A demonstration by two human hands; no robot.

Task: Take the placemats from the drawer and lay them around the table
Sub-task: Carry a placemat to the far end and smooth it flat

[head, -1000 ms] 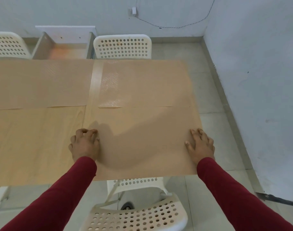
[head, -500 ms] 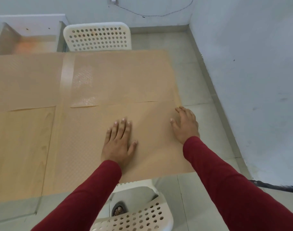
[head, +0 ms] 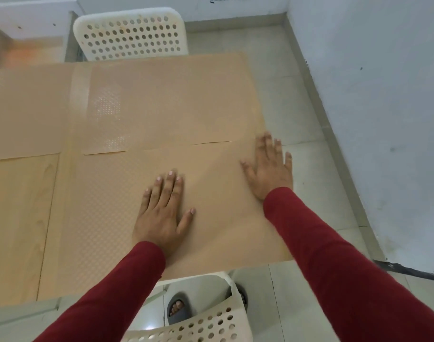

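A tan, dimpled placemat lies flat on the near right part of the wooden table. My left hand rests palm down on its middle, fingers spread. My right hand lies flat at the mat's far right corner, by the table edge, slightly blurred. A second placemat covers the far right part of the table, its near edge meeting the first. A third placemat lies at the far left. The open drawer shows at the top left, behind the table.
A white perforated chair stands at the far side of the table. Another white chair is just below me, with my sandalled foot under it. A grey wall runs close along the right, with a strip of tiled floor between.
My left hand slid from the mat's left edge to its middle and opened flat. My right hand moved up along the right edge. The view shifted right and closer.
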